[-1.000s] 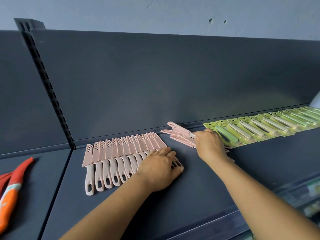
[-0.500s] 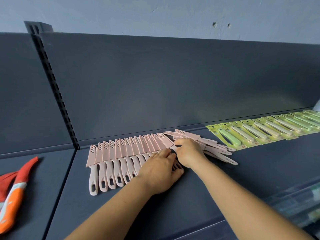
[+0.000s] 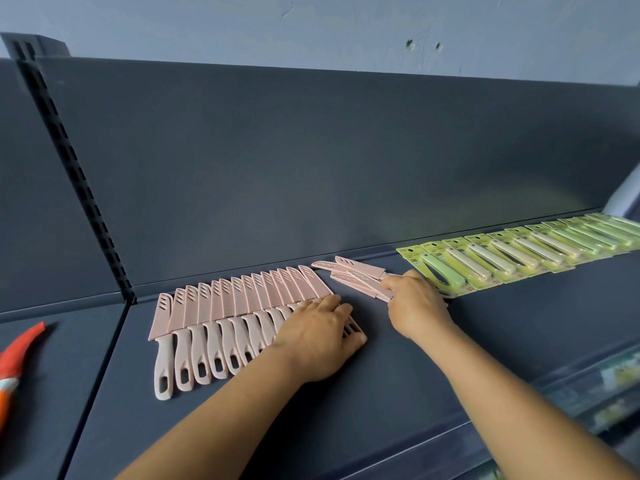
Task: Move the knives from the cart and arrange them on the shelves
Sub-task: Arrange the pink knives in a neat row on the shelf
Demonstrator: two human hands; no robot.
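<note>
Far left, on the neighbouring shelf section: an orange knife [image 3: 15, 362], cut off by the frame edge. A slotted upright [image 3: 74, 174] divided that section from the main shelf [image 3: 398, 368].

On the main shelf, a fanned row of pink knives [image 3: 221, 317] lay flat, sheathed blades toward the back panel [image 3: 311, 161], handles toward the person, each overlapping the next.

Left hand [image 3: 320, 339] lay palm down on the right end of the row, fingers straight and slightly apart, pressing the last handles against the shelf.

Just right of the row, a loose pile of pink knives [image 3: 353, 273] lay crosswise, tips pointing left. Right hand [image 3: 414, 303] was on the handle end of the pile, fingers curled round it; which knife it gripped could not be told.

Further right, a row of green packs [image 3: 519, 254] ran along the back of the shelf to the frame edge, the nearest touching the right hand.
</note>
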